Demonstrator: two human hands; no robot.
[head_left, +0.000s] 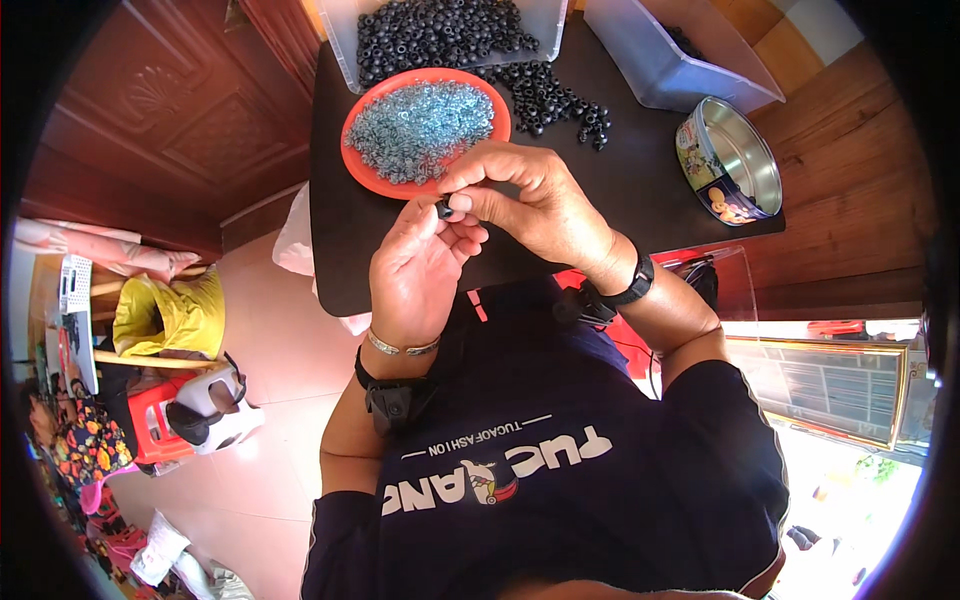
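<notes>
Both hands pinch one small black ring just below the orange plate (365, 175).
Left hand (415, 275) and right hand (530, 205) fingers closed on black ring (444, 208); its orientation is too small to tell.

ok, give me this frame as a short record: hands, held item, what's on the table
left hand: palm up, fingertips meeting the right hand's
right hand: pinching a small black ring together with the left
orange plate: heaped with small silvery washers
loose black rings: piled on the black table beside the plate
clear bin: full of black rings, far edge
second clear bin: far right
round tin: open, tilted, right edge
</notes>
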